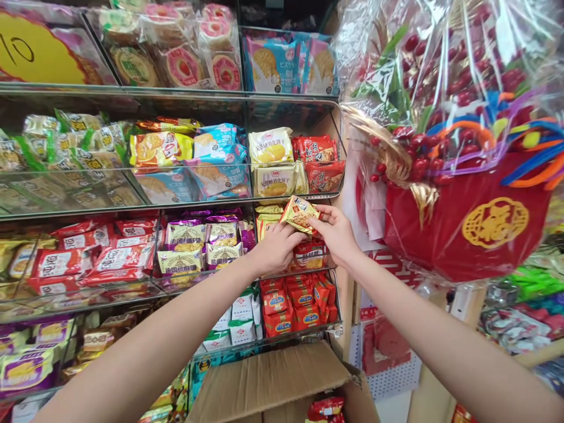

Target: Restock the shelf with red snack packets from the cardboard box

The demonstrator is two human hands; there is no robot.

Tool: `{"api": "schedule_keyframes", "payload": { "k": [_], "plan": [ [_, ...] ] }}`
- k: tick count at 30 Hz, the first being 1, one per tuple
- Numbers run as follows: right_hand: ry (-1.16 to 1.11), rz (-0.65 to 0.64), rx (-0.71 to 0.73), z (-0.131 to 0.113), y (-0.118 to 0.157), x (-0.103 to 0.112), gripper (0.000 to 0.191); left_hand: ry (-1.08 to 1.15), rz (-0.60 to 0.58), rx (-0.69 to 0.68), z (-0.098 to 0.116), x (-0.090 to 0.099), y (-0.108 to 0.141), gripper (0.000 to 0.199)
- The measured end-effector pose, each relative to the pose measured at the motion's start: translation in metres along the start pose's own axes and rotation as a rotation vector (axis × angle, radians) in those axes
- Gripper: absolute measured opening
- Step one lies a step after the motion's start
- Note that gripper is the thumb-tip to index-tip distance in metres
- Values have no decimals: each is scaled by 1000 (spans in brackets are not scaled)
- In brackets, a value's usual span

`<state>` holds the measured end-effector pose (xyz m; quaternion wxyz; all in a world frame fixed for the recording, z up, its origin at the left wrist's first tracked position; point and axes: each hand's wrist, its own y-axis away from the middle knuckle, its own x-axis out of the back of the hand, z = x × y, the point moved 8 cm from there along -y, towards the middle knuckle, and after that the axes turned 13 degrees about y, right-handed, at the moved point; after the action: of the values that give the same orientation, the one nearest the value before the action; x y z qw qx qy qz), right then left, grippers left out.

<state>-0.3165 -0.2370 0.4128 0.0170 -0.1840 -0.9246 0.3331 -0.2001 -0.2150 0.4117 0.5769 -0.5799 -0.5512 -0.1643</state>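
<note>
A small yellow snack packet [301,214] with dark lettering is held up in front of the shelf bin at the right end of the rack. My right hand [335,234] pinches its right edge between thumb and fingers. At its lower left, my left hand [278,245] reaches to the packet with its fingers bent against it; the fingertips are partly hidden. Behind my hands sit yellow packets [267,218] and a red packet [310,255] in the bin. Cream packets [274,179] and red packets [325,176] fill the bin just above.
An open cardboard box [273,382] with red packets [326,408] inside stands below my hands. Clear shelf fronts [123,205] run across the rack. A plastic-wrapped red bag [458,223] with red berries hangs at the right. Small red packs [299,302] line the lower bin.
</note>
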Motion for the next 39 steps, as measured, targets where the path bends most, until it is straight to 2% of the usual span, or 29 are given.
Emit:
{"api": "schedule_keyframes", "payload": {
  "k": [3,6,8,11,15,19,23,28,33,39],
  "plan": [
    [-33,-33,-18,-3,3,0,42,-102,40,1,-3,7,5,33],
    [-17,-66,-8,-6,4,0,43,-268,138,154,-16,19,12,41],
    [-23,-81,-15,-7,6,0,44,-301,143,215,-23,20,15,44],
    [-36,-101,-44,-5,10,-1,44,-277,100,217,-28,17,15,45],
    [-8,-131,-67,-2,21,1,44,-215,61,153,-29,16,19,42],
    [19,-157,-4,-2,32,8,41,-199,74,132,-27,22,25,32],
    [88,-132,67,0,38,19,36,-218,101,210,-25,26,31,30],
    [117,-135,21,11,44,27,37,-214,144,300,-23,28,45,39],
    [157,-137,22,20,46,26,38,-197,176,349,-24,33,52,39],
    [208,-146,61,25,43,20,36,-169,79,445,-35,38,36,52]
  ]
}}
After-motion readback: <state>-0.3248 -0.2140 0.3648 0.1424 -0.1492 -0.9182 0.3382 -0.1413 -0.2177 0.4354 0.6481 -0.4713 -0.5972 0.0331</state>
